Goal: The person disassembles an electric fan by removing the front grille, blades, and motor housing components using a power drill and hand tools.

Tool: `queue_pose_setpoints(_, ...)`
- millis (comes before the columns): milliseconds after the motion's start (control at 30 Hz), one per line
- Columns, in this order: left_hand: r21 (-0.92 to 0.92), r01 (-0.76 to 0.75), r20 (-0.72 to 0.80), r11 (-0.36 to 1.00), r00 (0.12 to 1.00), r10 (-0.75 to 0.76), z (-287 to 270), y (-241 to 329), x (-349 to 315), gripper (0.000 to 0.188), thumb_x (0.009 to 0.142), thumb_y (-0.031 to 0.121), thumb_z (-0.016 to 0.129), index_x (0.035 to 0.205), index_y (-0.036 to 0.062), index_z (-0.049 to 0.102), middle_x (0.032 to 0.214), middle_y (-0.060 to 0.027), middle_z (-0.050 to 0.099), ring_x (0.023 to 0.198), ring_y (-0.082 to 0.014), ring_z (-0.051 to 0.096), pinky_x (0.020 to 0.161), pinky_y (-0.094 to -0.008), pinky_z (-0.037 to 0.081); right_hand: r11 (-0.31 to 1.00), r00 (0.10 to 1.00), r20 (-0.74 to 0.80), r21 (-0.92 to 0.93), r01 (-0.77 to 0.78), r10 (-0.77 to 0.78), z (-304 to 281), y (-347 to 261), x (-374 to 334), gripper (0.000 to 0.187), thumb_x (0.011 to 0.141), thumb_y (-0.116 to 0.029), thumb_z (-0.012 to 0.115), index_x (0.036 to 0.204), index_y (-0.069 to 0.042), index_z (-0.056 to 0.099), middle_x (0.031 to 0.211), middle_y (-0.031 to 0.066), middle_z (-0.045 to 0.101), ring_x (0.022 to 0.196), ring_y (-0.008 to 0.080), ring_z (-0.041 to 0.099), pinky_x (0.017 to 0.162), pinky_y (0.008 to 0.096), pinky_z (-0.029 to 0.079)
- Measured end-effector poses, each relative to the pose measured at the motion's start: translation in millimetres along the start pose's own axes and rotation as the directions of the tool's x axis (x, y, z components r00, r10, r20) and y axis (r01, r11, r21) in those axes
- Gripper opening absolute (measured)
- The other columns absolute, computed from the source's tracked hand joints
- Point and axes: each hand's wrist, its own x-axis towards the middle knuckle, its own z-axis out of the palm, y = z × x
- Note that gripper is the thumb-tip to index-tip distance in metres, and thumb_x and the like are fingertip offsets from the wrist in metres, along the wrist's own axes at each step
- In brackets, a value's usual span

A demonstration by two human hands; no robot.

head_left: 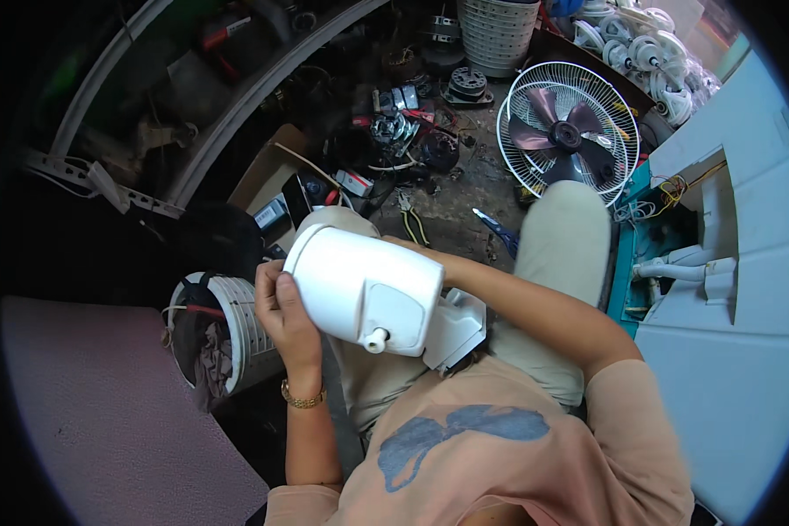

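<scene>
Housing (346,285), white and rounded, is sitting mid-frame above our lap, tilting with its closed side toward lower right. Our left hand (285,311) is gripping its left end, thumb lying on the white shell, fingers wrapping the rim. Our right hand (422,252) is going behind it from the right, mostly hidden; we are not able to tell its grip. Knob (376,340), small and white, is sticking out of the lower face. Neck piece (458,329), also white, is showing just right of that face, lower centre. Gold watch (303,396) is circling our left wrist.

Around us: yellow-black pliers (412,219) are lying on the floor at upper centre, a blue-handled tool (498,232) to their right. Fan (565,136) with dark blades and white guard is resting upper right. White plastic parts (644,53) are piling in the top right corner. White bucket (252,324) with cloth (215,361) inside is standing at left.
</scene>
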Motion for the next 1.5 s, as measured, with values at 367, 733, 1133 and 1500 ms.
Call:
queue_pose_setpoints(367, 0.254, -0.305, 0.181, 0.918, 0.947, 0.265, 53, 15, 13, 0.020, 0.092, 0.014, 0.066, 0.087, -0.0008, 0.053, 0.082, -0.0051, 0.051, 0.083, -0.0170, 0.046, 0.079, -0.0301, 0.039, 0.986, 0.746, -0.663, -0.155, -0.054, -0.063, -87, -99, -113, 0.026, 0.094, -0.018, 0.068, 0.116, -0.006, 0.063, 0.092, 0.0046, 0.065, 0.074, 0.0126, 0.060, 0.064, 0.0290, 0.051)
queue_pose_setpoints(733, 0.286, -0.383, 0.215, 0.878, 0.919, 0.331, 85, 27, 19, 0.030, 0.085, 0.026, 0.074, 0.089, 0.0023, 0.055, 0.089, -0.0120, 0.053, 0.086, -0.0308, 0.048, 0.076, -0.0427, 0.040, 0.484, 0.991, 0.044, -0.875, -0.023, 0.128, -30, -180, -91, 0.032, 0.079, -0.019, 0.078, 0.101, -0.006, 0.060, 0.088, 0.0095, 0.068, 0.075, 0.0304, 0.070, 0.062, 0.0402, 0.055)
queue_pose_setpoints(1133, 0.476, -0.546, 0.366, 0.689, 0.836, 0.409, 60, 80, -9, 0.037, 0.085, 0.029, 0.068, 0.118, 0.0133, 0.073, 0.139, -0.0138, 0.060, 0.137, -0.0385, 0.047, 0.111, -0.0721, 0.020, 0.674, 0.953, -0.067, -0.693, -0.258, 0.297, -19, -231, -107, 0.025, 0.072, -0.006, 0.075, 0.094, -0.002, 0.065, 0.074, 0.0140, 0.069, 0.065, 0.0324, 0.070, 0.060, 0.0388, 0.055)
queue_pose_setpoints(1500, 0.536, -0.797, 0.628, 0.279, 0.597, 0.500, 84, 96, -48, 0.038, 0.091, 0.027, 0.052, 0.117, 0.0039, 0.068, 0.125, -0.0140, 0.065, 0.129, -0.0281, 0.056, 0.116, -0.0504, 0.028, 0.771, 0.832, -0.384, -0.348, -0.532, 0.401, 8, -242, -121, 0.022, 0.074, -0.005, 0.073, 0.093, 0.003, 0.065, 0.075, 0.0122, 0.067, 0.061, 0.0178, 0.062, 0.060, 0.0334, 0.050)
